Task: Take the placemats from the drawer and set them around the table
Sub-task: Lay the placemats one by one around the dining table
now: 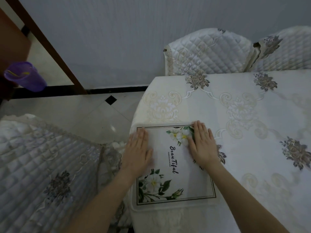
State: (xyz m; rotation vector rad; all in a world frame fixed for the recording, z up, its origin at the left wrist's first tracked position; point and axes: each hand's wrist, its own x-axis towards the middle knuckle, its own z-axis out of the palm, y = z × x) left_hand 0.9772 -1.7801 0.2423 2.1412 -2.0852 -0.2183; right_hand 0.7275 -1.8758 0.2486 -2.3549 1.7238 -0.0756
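A white placemat (175, 180) with white flowers, green leaves and the word "Beautiful" lies flat at the near left end of the table (252, 132), which wears a cream embroidered cloth. My left hand (138, 150) rests flat on the mat's left edge, fingers straight. My right hand (202, 142) lies flat on the mat's far right corner, over the upper flower print. Both palms press down on the mat. No drawer is in view.
A quilted chair (43, 165) stands close at the left of the table end. Two more covered chairs (207, 51) stand behind the table against the grey wall. A purple cup (25, 76) sits at far left by a brown wooden frame (50, 46). Tiled floor lies between.
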